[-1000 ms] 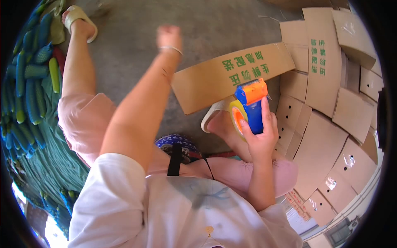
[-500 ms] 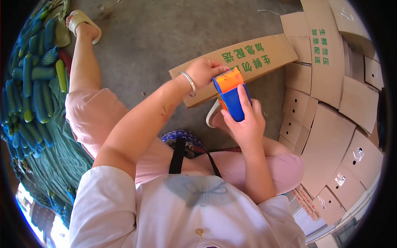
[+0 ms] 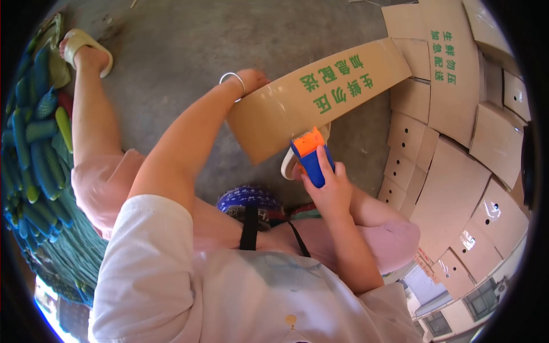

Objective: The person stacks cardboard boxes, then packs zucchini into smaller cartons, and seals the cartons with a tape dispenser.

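My right hand (image 3: 330, 191) is wrapped around a blue and orange tape dispenser (image 3: 315, 163), its index finger laid along the top. The toothed orange head points away from me, close to the near long edge of a long cardboard box (image 3: 286, 117). Green Chinese characters are printed on the box's upper face. My left hand (image 3: 251, 81), with a silver bangle at the wrist, grips the box's far left edge. Some of its fingers are out of sight past that edge.
Stacked cardboard boxes (image 3: 452, 188) line the right side. At the left, green vegetables in blue netting (image 3: 43, 148) lie on a green cloth (image 3: 74, 251). A blue-and-white patterned seat (image 3: 243, 197) is between my legs, over concrete floor (image 3: 171, 51).
My left hand has left the dispenser's toothed head and gone left to the box's far edge. The right hand has lowered the dispenser towards me. The box sits slightly further left.
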Tool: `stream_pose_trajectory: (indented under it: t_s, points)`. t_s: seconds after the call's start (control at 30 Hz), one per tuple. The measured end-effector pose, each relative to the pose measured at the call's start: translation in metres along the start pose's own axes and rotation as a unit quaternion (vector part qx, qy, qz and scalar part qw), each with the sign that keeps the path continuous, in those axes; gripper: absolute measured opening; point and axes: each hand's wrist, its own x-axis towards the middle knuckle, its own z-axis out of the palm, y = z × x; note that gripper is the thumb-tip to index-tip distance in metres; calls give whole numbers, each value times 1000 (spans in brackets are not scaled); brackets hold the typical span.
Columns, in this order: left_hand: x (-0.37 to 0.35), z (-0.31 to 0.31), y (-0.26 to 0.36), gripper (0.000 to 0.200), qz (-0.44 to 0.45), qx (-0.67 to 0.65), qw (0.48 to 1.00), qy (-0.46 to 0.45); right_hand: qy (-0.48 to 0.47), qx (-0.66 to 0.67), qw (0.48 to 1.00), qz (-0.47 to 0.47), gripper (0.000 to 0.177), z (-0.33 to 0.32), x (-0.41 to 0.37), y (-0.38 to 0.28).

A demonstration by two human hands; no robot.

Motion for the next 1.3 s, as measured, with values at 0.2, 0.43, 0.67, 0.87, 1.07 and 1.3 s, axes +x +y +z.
stream_pose_trajectory:
  t_s: [0.2,0.43,0.67,0.87,1.07,1.3]
  points:
    - [13,-51,38,38,-25,187,951,-245,12,23,999,-31,78,4,9,6]
    - [-35,-95,25,37,-131,216,966,50,24,44,999,-5,80,14,11,3]
    - [-56,-44,85,50,-79,-13,997,15,28,24,999,-26,80,15,-2,12]
    - [-66,-43,65,71,-157,-287,930,-166,29,18,999,-24,79,16,3,11]
    - [-53,-94,51,55,-132,142,980,34,19,20,999,-38,76,-5,75,-38]
    - [-152,-28,104,99,-140,354,915,134,-111,-41,993,1,68,-27,179,-111]
